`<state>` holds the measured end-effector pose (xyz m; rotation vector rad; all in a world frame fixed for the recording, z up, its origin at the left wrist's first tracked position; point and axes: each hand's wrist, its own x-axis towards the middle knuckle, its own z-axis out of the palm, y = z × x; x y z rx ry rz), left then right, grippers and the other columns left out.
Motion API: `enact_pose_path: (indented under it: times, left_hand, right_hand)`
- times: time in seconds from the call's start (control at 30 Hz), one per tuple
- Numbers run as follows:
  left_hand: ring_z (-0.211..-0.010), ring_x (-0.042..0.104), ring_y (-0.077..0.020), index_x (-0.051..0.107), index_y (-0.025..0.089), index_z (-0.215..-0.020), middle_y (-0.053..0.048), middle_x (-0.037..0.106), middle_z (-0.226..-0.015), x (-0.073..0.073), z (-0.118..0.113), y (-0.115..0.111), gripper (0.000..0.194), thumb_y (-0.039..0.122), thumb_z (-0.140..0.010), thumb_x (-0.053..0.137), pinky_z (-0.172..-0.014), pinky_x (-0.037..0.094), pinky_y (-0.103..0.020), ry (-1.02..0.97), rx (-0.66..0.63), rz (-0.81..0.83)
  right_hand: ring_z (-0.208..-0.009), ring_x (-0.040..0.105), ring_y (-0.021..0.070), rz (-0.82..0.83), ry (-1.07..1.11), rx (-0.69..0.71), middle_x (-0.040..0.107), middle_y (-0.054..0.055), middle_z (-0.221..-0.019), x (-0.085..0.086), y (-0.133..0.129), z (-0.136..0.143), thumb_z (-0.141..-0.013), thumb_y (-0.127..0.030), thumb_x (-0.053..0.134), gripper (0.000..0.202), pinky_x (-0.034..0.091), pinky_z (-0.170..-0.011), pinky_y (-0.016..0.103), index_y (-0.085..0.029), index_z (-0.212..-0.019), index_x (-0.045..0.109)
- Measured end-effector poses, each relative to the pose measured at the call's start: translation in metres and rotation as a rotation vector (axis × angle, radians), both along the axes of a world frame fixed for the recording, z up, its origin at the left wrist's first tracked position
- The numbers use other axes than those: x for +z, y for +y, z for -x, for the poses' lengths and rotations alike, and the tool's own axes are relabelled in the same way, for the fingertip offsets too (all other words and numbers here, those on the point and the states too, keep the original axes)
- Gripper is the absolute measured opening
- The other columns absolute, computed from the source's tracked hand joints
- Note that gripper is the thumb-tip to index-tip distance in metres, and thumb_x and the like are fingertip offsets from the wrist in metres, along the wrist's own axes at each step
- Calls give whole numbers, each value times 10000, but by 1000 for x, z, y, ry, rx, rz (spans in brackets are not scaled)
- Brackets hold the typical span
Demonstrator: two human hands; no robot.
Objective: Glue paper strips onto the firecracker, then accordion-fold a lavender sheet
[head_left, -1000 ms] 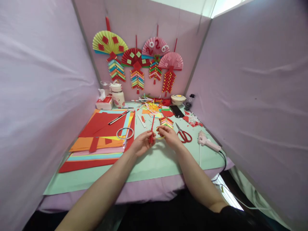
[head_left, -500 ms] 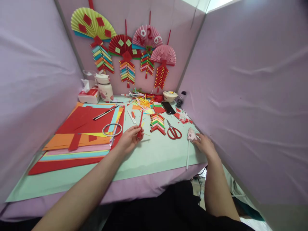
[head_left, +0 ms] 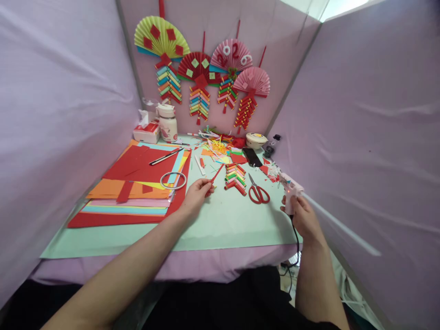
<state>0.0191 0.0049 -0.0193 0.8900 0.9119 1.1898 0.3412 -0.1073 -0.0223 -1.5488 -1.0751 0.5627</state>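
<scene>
My left hand (head_left: 200, 195) pinches a narrow red paper strip (head_left: 217, 173) that points up and away over the middle of the table; its lower end is hidden by my fingers. At the right, my right hand (head_left: 302, 213) is wrapped around the handle of a white hot glue gun (head_left: 291, 187), raised off the table. A small orange light glows on its side and a long glue stick (head_left: 340, 223) sticks out of its back. Between my hands lie a chevron of rolled paper firecrackers (head_left: 235, 178) and red-handled scissors (head_left: 258, 194).
Stacked coloured paper (head_left: 130, 220) covers the left side, with a silver ring (head_left: 173, 180) and a dark pen-like tool (head_left: 166, 156) on it. Paper scraps (head_left: 220, 146), a phone (head_left: 252, 157) and a lidded bowl (head_left: 256, 140) sit farther back. Paper fans (head_left: 161, 36) hang on the back wall.
My right hand has picked up the glue gun from the table and turned it upright. The red strip in my left hand now tilts more to the right. The view has shifted left.
</scene>
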Motion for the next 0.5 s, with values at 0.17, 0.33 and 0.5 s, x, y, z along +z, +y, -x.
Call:
enact_pose_path:
  times: [0.17, 0.33, 0.5]
  left_hand:
    - [-598, 535, -96, 648, 167, -839, 11, 626, -668, -8, -1, -1, 150, 268, -740, 698, -568, 406, -197, 170, 16, -56]
    - [-746, 592, -143, 653, 168, -842, -12, 664, -791, -10, 0, -2, 201, 227, -675, 748, -692, 436, -249, 276, 29, -174]
    - [-850, 614, -184, 651, 188, -869, -28, 681, -879, -9, 2, -6, 140, 223, -739, 690, -794, 450, -298, 400, 25, -335]
  right_hand:
    - [-740, 583, 174, 8, 299, 197, 629, 49, -865, 12, 6, 68, -739, -607, 666, 462, 525, -626, 313, -207, -967, 645]
    - [-672, 539, 165, 131, 57, 343, 620, 38, -769, -4, 3, 115, -819, -610, 572, 422, 465, -625, 305, -196, -832, 652]
    - [-688, 531, 169, 122, -71, 402, 591, 36, -721, -7, 0, 136, -865, -609, 497, 452, 428, -648, 297, -190, -741, 609]
